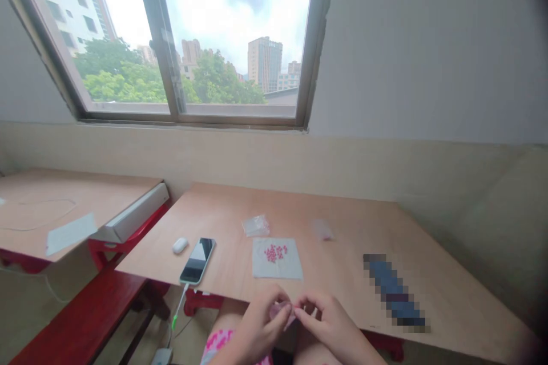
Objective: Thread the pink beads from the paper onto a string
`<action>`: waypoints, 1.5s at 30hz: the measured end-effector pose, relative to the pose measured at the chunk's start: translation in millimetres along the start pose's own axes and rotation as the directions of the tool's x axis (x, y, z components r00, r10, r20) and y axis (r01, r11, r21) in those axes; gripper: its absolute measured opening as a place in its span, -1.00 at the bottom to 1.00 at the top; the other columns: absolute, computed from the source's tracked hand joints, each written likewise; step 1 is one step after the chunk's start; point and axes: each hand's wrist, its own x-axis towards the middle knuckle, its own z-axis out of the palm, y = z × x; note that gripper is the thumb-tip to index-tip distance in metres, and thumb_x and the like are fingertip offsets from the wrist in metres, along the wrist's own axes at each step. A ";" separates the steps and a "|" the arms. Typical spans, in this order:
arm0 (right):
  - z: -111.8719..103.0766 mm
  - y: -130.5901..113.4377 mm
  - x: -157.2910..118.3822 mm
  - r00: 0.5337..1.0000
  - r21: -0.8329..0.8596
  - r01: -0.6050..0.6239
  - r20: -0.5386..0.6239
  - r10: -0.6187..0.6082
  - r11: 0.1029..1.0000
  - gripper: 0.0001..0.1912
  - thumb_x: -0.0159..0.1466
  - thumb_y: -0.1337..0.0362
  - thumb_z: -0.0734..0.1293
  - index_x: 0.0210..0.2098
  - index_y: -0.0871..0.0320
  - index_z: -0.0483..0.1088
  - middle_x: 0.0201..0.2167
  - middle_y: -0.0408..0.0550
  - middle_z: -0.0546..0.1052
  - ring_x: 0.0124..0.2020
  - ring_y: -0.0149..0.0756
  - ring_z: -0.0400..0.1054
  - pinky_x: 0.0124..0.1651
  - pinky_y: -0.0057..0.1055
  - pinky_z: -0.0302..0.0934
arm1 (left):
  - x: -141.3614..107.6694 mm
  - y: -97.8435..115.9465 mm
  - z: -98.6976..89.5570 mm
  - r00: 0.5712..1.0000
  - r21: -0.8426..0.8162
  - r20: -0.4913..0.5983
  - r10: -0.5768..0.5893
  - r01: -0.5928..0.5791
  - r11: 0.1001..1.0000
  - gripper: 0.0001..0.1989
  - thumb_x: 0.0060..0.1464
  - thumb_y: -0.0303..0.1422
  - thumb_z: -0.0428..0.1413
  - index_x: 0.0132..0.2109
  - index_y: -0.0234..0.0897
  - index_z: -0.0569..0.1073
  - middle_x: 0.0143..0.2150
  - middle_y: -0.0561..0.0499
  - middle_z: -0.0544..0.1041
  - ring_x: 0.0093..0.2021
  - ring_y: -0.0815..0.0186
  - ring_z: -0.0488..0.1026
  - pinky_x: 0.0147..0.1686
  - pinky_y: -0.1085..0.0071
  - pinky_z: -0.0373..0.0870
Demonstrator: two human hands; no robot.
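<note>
Left fingers (281, 318) curl round plastic (274, 310); right fingers (307, 321) pinch.

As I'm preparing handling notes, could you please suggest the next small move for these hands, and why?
Perhaps the right hand should gently work the edge of the pinkish item, since the left hand holds it and both hands meet there.

So on my table (346, 265), the sheet (260, 268) is just past my left hand (272, 312) and right hand (319, 315), bits (273, 252) on it. Bag (257, 226) right behind it, second bag (324, 230) back and right. Phone (198, 260) left of the sheet, case (180, 246) left of that. Blurred thing (396, 291) far right, window (165, 40) behind it all.
</note>
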 end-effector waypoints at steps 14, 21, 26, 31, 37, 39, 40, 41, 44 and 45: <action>11.9 9.2 -14.5 0.988 0.104 -0.038 -0.142 0.053 0.994 -0.87 0.27 0.28 0.38 -0.35 0.19 0.56 -0.40 -0.11 0.55 -0.36 -0.32 0.38 -0.33 -0.49 0.16 | 3.6 -12.2 1.8 0.993 0.021 0.086 0.085 -0.087 0.996 -0.78 0.32 -0.23 0.11 -0.28 -0.25 0.44 -0.28 -0.04 0.48 -0.26 0.24 0.42 -0.22 0.40 0.29; 12.1 16.3 -13.5 0.992 0.094 -0.029 -0.120 0.040 0.995 -0.91 0.26 0.40 0.37 -0.35 0.17 0.55 -0.41 -0.15 0.55 -0.36 -0.34 0.39 -0.31 -0.49 0.15 | 7.3 -19.6 9.6 0.987 0.068 0.132 0.088 -0.097 0.993 -0.82 0.33 -0.30 0.06 -0.27 -0.25 0.39 -0.29 -0.01 0.46 -0.27 0.28 0.40 -0.23 0.41 0.28; 10.9 13.7 -13.4 0.991 0.040 -0.034 -0.128 0.039 0.999 -0.89 0.24 0.46 0.39 -0.39 0.18 0.52 -0.43 -0.17 0.52 -0.36 -0.36 0.37 -0.30 -0.49 0.13 | 6.0 -22.9 12.0 0.988 0.107 0.152 0.037 -0.054 0.993 -0.83 0.31 -0.31 0.07 -0.29 -0.25 0.39 -0.34 0.02 0.45 -0.33 0.30 0.37 -0.28 0.42 0.26; 14.7 12.9 -15.2 0.991 -0.012 -0.001 -0.136 0.000 1.000 -0.87 0.24 0.48 0.38 -0.39 0.17 0.50 -0.43 -0.20 0.49 -0.38 -0.39 0.35 -0.32 -0.50 0.11 | 3.3 -24.0 12.8 0.988 0.124 0.154 0.031 -0.051 0.991 -0.84 0.29 -0.33 0.06 -0.30 -0.25 0.38 -0.36 0.03 0.45 -0.35 0.31 0.36 -0.31 0.44 0.25; 18.7 15.5 -21.4 0.989 -0.138 0.066 -0.124 -0.083 0.988 -0.87 0.27 0.48 0.38 -0.34 0.15 0.50 -0.37 -0.18 0.50 -0.34 -0.39 0.36 -0.28 -0.50 0.12 | -0.9 -23.6 10.8 0.983 0.183 0.173 0.053 -0.085 0.979 -0.82 0.30 -0.30 0.06 -0.29 -0.24 0.37 -0.37 0.03 0.43 -0.36 0.30 0.35 -0.32 0.42 0.26; 17.6 15.4 -23.3 0.987 -0.195 0.088 -0.115 -0.111 0.977 -0.88 0.32 0.46 0.37 -0.30 0.14 0.49 -0.32 -0.17 0.51 -0.30 -0.37 0.37 -0.24 -0.49 0.13 | -1.5 -23.1 9.5 0.980 0.218 0.188 0.063 -0.104 0.970 -0.81 0.33 -0.28 0.04 -0.27 -0.24 0.37 -0.33 0.01 0.44 -0.32 0.28 0.37 -0.29 0.40 0.27; 17.0 15.2 -24.1 0.986 -0.223 0.098 -0.110 -0.125 0.970 -0.88 0.35 0.45 0.36 -0.28 0.13 0.49 -0.29 -0.16 0.52 -0.28 -0.37 0.38 -0.23 -0.48 0.13 | -1.6 -23.0 9.2 0.979 0.236 0.194 0.067 -0.113 0.965 -0.80 0.34 -0.27 0.02 -0.27 -0.24 0.36 -0.32 0.00 0.44 -0.31 0.27 0.38 -0.29 0.40 0.27; 16.5 15.0 -24.7 0.985 -0.250 0.107 -0.105 -0.137 0.962 -0.88 0.37 0.44 0.35 -0.26 0.13 0.48 -0.27 -0.15 0.52 -0.27 -0.36 0.38 -0.22 -0.47 0.13 | -1.5 -23.0 9.3 0.978 0.253 0.197 0.070 -0.120 0.960 -0.79 0.36 -0.26 0.01 -0.27 -0.23 0.35 -0.32 0.00 0.43 -0.31 0.27 0.38 -0.29 0.40 0.27; 16.7 15.3 -25.0 0.983 -0.316 0.112 -0.103 -0.152 0.942 -0.90 0.41 0.41 0.32 -0.23 0.12 0.46 -0.25 -0.14 0.50 -0.26 -0.34 0.37 -0.22 -0.45 0.13 | -0.8 -24.5 11.7 0.977 0.282 0.192 0.098 -0.151 0.948 -0.72 0.37 -0.24 -0.01 -0.34 -0.22 0.26 -0.35 0.03 0.39 -0.34 0.30 0.35 -0.32 0.41 0.25; 17.2 15.8 -24.4 0.982 -0.326 0.110 -0.109 -0.152 0.939 -0.91 0.41 0.40 0.32 -0.23 0.12 0.44 -0.25 -0.13 0.50 -0.26 -0.34 0.36 -0.22 -0.44 0.13 | -0.3 -25.4 12.9 0.976 0.282 0.189 0.110 -0.162 0.946 -0.71 0.38 -0.25 -0.02 -0.35 -0.22 0.23 -0.36 0.03 0.37 -0.35 0.31 0.34 -0.33 0.42 0.24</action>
